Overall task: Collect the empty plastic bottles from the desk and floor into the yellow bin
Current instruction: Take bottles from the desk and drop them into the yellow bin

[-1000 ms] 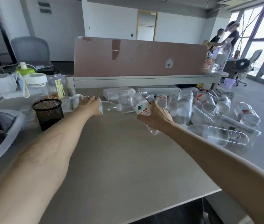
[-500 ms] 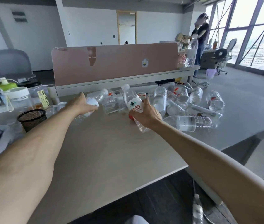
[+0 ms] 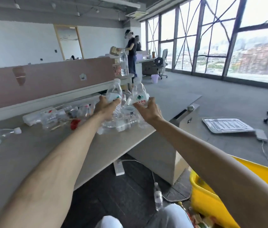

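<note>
Presently left hand [image 3: 104, 108] grip clamped on clear bottle [image 3: 113, 94], right hand [image 3: 148, 109] grip clamped on labelled bottle [image 3: 139, 94], loose bottles [image 3: 116, 124] heaped on surface [image 3: 31, 153] beneath both grips, yellow bin [image 3: 212, 201] below right forearm.

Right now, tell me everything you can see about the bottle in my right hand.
The bottle in the right hand is clear, thin, ribbed plastic and looks empty. A white label with a green mountain logo and red characters wraps its middle, and its white cap points up and slightly away. The right hand grips its lower part from below, holding it raised above the desk, beside the bottle in the left hand. I can't tell whether the two bottles touch.
</note>
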Motion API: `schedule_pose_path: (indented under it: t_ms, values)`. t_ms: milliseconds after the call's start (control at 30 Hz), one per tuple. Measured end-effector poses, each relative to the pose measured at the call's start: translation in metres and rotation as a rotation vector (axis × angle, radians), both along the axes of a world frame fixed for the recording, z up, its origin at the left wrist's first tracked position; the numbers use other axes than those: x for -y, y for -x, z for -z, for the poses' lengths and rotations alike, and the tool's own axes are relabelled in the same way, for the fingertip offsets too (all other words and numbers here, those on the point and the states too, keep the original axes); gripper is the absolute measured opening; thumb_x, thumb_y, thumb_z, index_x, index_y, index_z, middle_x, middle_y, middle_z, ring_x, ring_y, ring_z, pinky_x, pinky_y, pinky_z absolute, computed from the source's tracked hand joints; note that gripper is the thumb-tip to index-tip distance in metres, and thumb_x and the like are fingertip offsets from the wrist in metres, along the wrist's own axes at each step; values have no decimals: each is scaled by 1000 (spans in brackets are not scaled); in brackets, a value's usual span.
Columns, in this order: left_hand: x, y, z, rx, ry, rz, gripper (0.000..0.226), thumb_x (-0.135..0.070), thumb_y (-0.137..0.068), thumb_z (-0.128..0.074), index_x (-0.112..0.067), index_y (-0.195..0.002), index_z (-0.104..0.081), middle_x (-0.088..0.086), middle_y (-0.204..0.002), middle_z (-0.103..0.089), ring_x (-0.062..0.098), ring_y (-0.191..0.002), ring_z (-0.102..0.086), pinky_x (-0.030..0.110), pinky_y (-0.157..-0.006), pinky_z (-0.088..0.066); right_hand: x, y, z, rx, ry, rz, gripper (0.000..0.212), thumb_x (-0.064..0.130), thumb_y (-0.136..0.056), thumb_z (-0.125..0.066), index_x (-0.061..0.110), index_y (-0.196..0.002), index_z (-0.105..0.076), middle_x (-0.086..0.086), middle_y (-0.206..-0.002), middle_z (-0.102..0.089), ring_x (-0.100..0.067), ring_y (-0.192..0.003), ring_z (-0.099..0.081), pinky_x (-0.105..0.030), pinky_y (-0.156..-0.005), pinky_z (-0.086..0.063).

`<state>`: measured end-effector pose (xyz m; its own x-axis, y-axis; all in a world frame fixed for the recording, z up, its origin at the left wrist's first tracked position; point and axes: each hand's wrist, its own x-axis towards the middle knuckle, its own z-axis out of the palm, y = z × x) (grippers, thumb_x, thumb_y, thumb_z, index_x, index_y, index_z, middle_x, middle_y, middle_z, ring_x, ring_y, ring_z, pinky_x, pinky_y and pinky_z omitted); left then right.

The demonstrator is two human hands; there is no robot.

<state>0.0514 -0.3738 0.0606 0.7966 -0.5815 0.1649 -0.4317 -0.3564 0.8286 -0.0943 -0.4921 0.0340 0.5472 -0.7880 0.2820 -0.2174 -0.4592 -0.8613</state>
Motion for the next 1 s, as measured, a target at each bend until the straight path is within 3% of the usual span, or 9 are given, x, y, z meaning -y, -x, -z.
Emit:
schedule_pose_path:
  t_ms: [67,167,300,433,533,667,767,900,1000]
  values:
    - [33,36,-2,-54,53,58,83,-64,-76,-58,-17,-139,-33,9,-130,-55,28,-95,-66,42,-79,-59,24,37,5,18,-51,86,57,58,-79,-63,15,-109,-42,-8,-103,-60,-30,-92,-62,-45,-79,-54]
    - [84,94,6,-92,43,161,75,-52,-85,-58,-16,-144,-30,2,-127,-48,24,-92,-60,32,-67,-57,54,101,19,65,-105,256,57,55,-76,-66,12,-110,-50,-6,-97,-63,-27,-88,-63,-39,-78,-54]
    - [141,170,39,-105,-26,353,75,-56,-83,-58,-12,-137,-31,5,-127,-48,27,-104,-54,40,-89,-52,79,190,44,90,-164,396,49,48,-77,-68,12,-107,-55,-7,-89,-64,-25,-77,-64,-38,-65,-57]
    - [179,242,88,-279,-86,558,66,-55,-83,-62,-19,-128,-31,8,-127,-50,21,-93,-61,28,-59,-52,91,278,80,189,-374,525,55,45,-76,-68,12,-114,-45,-6,-94,-60,-24,-85,-65,-46,-71,-61]
    - [198,288,121,-373,-190,668,77,-58,-81,-62,-30,-139,-21,7,-138,-45,24,-99,-64,26,-54,-53,90,339,111,169,-448,605,52,41,-78,-65,11,-116,-47,-12,-103,-60,-27,-89,-65,-50,-72,-61]
    - [214,342,153,-451,-303,766,82,-50,-84,-63,-30,-146,-13,9,-142,-43,26,-103,-59,37,-70,-59,84,395,141,122,-492,690,57,45,-78,-64,12,-119,-43,-10,-107,-57,-28,-94,-63,-48,-71,-61]
    - [219,366,167,-459,-327,787,77,-42,-86,-63,-24,-147,-19,5,-129,-42,23,-95,-55,42,-80,-58,85,415,158,100,-509,720,64,51,-70,-63,11,-117,-49,-14,-106,-61,-29,-91,-65,-48,-66,-62]
    - [226,377,183,-433,-347,810,83,-49,-77,-66,-26,-145,-24,9,-137,-44,31,-111,-56,49,-84,-57,88,418,175,36,-541,737,54,46,-80,-65,13,-119,-46,-11,-102,-62,-29,-91,-66,-49,-79,-59]
    - [232,372,195,-391,-346,788,86,-52,-75,-67,-23,-146,-27,9,-140,-44,32,-117,-53,52,-90,-54,104,411,181,35,-577,708,52,44,-83,-65,14,-120,-45,-11,-108,-61,-26,-91,-65,-42,-73,-56]
